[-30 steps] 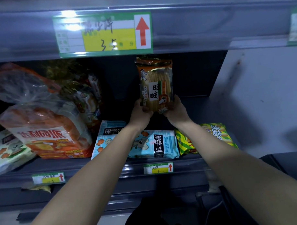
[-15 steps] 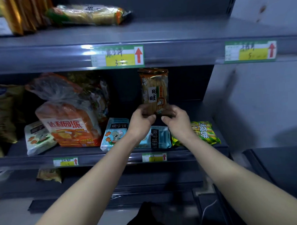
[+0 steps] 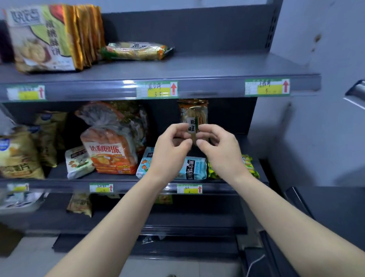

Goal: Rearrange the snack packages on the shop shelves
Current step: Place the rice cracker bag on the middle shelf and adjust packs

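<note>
We're looking at a dark grey metal shelving unit [image 3: 195, 69] that fills most of the frame, with a matching grey back panel [image 3: 194, 30] behind the top tier. A perforated upright [image 3: 271, 23] runs along its right edge, upper right of centre. Green and yellow price tags [image 3: 266, 87] with red arrows sit in the glossy shelf-edge strips, which catch some overhead glare. To the right there's a plain pale wall [image 3: 329, 50], scuffed in a few spots. Pale floor [image 3: 26, 264] shows at lower left. Lighting's dim and bluish overall.
</note>
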A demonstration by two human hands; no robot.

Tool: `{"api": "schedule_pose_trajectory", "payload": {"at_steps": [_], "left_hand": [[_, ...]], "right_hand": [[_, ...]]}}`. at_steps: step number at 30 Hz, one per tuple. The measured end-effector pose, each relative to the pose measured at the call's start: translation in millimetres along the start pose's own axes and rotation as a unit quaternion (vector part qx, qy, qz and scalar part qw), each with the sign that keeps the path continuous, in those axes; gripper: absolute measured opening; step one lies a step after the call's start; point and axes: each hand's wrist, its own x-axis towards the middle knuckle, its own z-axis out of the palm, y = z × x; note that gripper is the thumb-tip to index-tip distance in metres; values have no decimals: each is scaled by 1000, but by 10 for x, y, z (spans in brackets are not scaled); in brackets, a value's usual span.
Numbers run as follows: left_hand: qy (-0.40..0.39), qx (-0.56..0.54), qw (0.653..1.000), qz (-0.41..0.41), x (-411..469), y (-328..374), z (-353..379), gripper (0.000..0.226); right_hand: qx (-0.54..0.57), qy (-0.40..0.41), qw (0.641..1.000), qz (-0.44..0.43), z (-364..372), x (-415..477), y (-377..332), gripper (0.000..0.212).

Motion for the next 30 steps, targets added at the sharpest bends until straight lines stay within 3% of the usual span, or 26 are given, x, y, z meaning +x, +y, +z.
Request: {"api": "schedule_pose_trajectory", "payload": {"at_steps": [8,15,30], "left_hand": [[54,7,989,134,236,695,-302,28],[83,35,983,161,788,972,-680,24],[91,138,985,-40,2469,573,-1277,40]], "right_hand": [[24,51,991,-121,-71,230,-779,27],[-5,75,986,-152,87,970,-1155,26],[-200,-64,977,-26,718,2547,-1135,44]]}}
